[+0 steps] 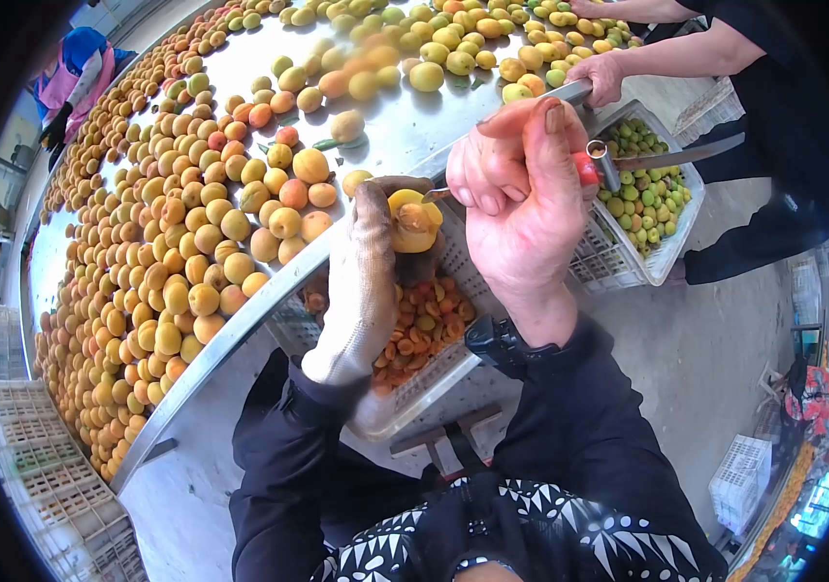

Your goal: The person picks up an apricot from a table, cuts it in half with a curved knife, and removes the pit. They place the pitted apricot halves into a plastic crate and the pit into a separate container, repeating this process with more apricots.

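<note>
My left hand [367, 269], in a pale knit glove with stained fingers, holds a cut apricot half [414, 222] whose pit shows in the flesh. Bare and wet, my right hand [523, 174] grips the red handle of a knife [585, 169]. A long blade extends from it to the right, and a small pointed metal tip [436, 194] sticks out on its left side, touching the apricot's edge. Below my hands a plastic crate [451, 360] contains many cut orange apricot pieces [421, 327]. Whole apricots [203, 298] cover much of the metal table [239, 320].
A co-worker's hand [600, 76] is at the table's edge on the upper right, near a white crate of small green fruit [658, 269]. Another person [76, 80] stands at the far left. Stacked crates [50, 465] are at lower left, another crate [742, 480] at lower right.
</note>
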Demonstrator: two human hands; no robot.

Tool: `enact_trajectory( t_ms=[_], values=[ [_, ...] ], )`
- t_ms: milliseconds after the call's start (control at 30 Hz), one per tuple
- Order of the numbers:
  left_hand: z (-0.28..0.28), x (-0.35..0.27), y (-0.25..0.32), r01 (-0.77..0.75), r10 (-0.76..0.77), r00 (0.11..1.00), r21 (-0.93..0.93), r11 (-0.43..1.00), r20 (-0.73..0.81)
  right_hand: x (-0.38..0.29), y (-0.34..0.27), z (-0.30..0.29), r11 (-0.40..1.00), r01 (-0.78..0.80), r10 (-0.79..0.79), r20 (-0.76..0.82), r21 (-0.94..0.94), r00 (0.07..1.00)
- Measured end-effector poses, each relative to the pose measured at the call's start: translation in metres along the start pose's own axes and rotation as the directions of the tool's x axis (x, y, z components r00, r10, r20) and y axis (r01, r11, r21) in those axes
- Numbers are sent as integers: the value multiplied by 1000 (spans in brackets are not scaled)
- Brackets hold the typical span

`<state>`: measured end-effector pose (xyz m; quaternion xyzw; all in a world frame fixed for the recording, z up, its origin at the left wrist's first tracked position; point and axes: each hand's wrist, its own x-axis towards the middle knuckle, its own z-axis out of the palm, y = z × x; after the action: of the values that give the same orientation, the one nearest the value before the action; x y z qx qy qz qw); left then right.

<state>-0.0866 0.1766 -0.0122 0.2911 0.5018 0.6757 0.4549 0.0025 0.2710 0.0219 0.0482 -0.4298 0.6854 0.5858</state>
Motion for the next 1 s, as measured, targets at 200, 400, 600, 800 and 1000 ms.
enact_trajectory(
  t_ms=[200, 400, 600, 800, 1000],
  values=[
    [0, -1, -7, -31, 31, 999, 21, 999, -27, -6, 5, 8, 997, 28, -31, -28, -77, 999],
    [7, -3, -11, -179, 206, 970, 199, 964, -126, -8, 12, 3, 1000, -10, 9, -94, -14, 996],
    [9, -2, -19, -279, 356, 921, 367, 888, -161, -14, 20, 5, 999, -36, 34, -198, -8, 980],
    [10, 0, -28, -261, 362, 905, 379, 888, -224, -11, 22, -4, 995, -91, 99, -227, 45, 969],
    [7, 0, -30, -286, 403, 889, 423, 860, -219, -11, 23, -10, 980, -189, 201, -277, 68, 940]
  ],
)
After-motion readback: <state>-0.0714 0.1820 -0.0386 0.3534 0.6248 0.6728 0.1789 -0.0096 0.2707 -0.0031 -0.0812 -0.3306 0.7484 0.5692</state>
